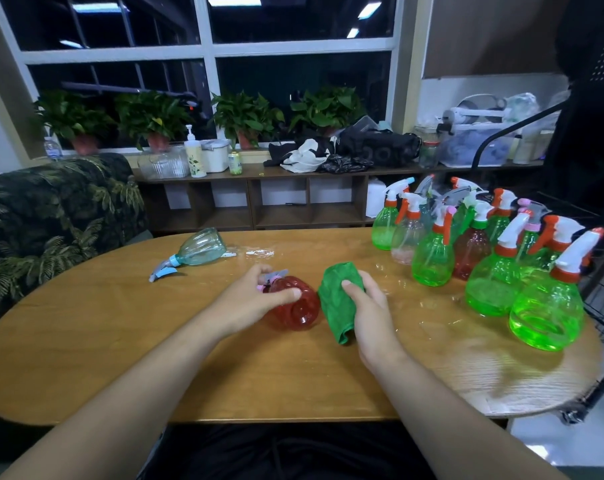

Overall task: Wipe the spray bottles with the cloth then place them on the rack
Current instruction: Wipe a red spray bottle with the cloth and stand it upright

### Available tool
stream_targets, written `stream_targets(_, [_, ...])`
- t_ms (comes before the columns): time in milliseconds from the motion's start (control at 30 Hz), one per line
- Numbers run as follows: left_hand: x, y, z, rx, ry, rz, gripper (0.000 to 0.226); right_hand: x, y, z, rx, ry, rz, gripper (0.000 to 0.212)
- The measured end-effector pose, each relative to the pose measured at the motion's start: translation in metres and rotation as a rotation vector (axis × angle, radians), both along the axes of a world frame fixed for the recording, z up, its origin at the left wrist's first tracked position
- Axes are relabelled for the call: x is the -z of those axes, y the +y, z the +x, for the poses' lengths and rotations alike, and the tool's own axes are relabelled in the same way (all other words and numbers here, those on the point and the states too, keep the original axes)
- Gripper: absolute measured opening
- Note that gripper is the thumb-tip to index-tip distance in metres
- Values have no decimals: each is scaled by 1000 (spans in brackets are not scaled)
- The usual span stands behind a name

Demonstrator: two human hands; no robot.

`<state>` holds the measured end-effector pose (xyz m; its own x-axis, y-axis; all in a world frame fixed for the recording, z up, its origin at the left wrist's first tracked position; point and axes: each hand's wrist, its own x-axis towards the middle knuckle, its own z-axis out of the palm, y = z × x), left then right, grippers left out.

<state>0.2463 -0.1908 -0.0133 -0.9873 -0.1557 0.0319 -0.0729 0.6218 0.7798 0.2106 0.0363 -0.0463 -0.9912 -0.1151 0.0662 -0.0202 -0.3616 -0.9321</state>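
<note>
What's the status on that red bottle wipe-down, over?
Left hand grips red spray bottle, tipped on its side. Right hand holds green cloth beside it. Nothing between them; other spray bottles stand at right.

Two bare hands, left hand [255, 299] and right hand [370, 306]; thumbnails short and plain. Behind them, left forearm [138, 386] and right forearm [449, 403] run bare all the way to the bottom corners of view. Between the forearms, nearer the body than the hands: black garment [293, 452], soft matte cloth, faint vertical folds, detail lost in shadow
</note>
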Motion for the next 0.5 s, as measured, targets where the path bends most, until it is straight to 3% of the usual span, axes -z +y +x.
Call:
stream_targets(233, [15,11,-9,12,-25,-48,109,-2,-1,1,-3,-1,-11,24])
stream_targets(500, [15,14,-14,83,-29,45,89,0,3,-1,-20,7,13,23])
